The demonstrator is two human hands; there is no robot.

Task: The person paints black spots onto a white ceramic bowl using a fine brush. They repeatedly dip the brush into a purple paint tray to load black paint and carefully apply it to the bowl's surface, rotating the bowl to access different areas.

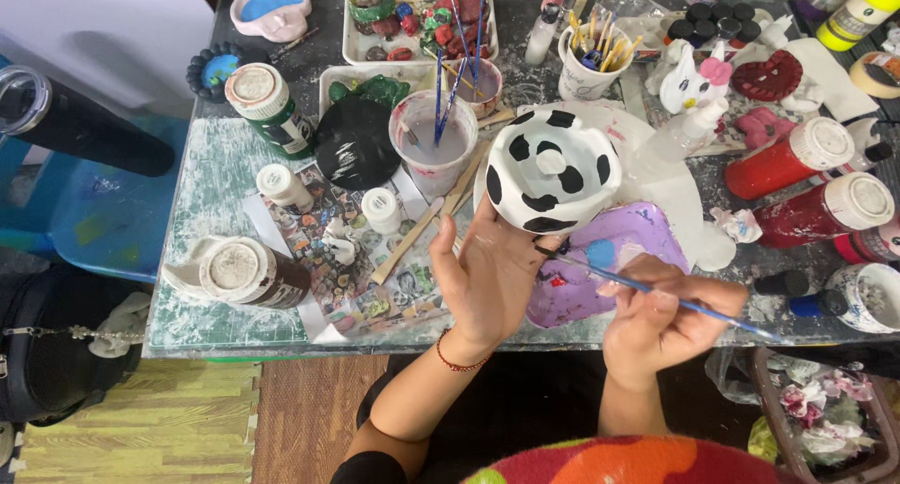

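Both hands work close together above the table's near edge: the left hand [492, 282] cups a white bowl with black spots [550, 170] from below, while the right hand [661, 320] pinches a thin blue paintbrush [656, 294], tip touching the bowl's underside. Behind lie a purple palette [619, 250], a water cup [433, 142] and red paint bottles [792, 156].

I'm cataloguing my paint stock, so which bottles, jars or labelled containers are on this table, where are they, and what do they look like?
Green-labelled paint jar: back left, round, white lid.
Dark brown jar: front left, lying on its side, white cap.
Two small white bottles: centre left, on a patterned sheet.
Two red paint bottles: right side, lying down, white caps.
Yellow bottle: back right corner.
No screens or signs show.
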